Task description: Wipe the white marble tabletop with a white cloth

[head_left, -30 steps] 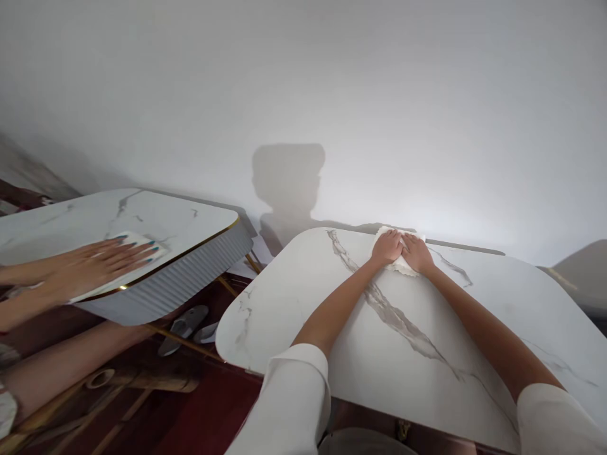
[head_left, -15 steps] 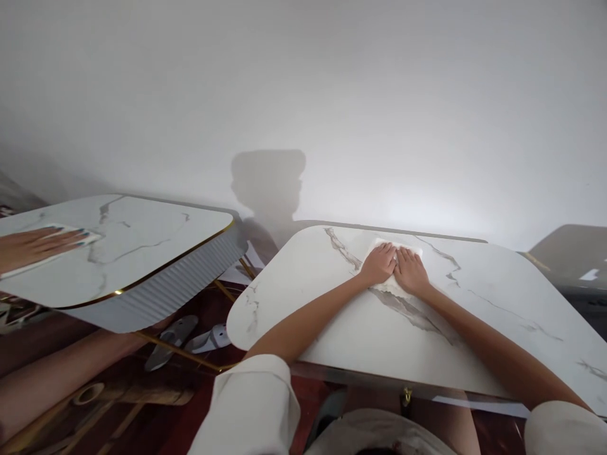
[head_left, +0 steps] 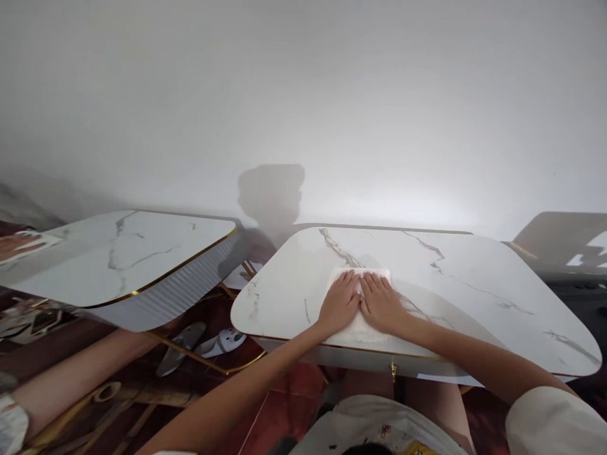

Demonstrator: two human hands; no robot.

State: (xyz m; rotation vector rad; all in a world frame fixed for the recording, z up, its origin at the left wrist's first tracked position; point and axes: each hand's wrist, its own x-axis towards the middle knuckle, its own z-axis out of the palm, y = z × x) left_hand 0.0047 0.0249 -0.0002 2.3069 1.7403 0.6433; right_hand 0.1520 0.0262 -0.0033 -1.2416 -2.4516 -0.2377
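A white cloth (head_left: pixel 363 330) lies flat on the marble-patterned table top (head_left: pixel 284 284), close to its front edge. My left hand (head_left: pixel 340 302) rests on the left part of the cloth, palm down with fingers stretched out. Beside it, my right hand (head_left: pixel 380 302) presses flat on the cloth's right part, and the two hands touch or nearly touch at the thumbs. Neither hand grips the cloth; both lie on top of it.
To the left stands a second marble-patterned table (head_left: pixel 156 253) with a gold rim, where another person's hand (head_left: pixel 19 245) lies on a white cloth. Slippers (head_left: pixel 222 341) and a bamboo piece (head_left: pixel 152 395) are below. A wall (head_left: pixel 379 114) rises behind both tables.
Both my hands and the cloth have come toward me and slightly left, from the table's far part to near its front edge. The other person's hand has moved left.
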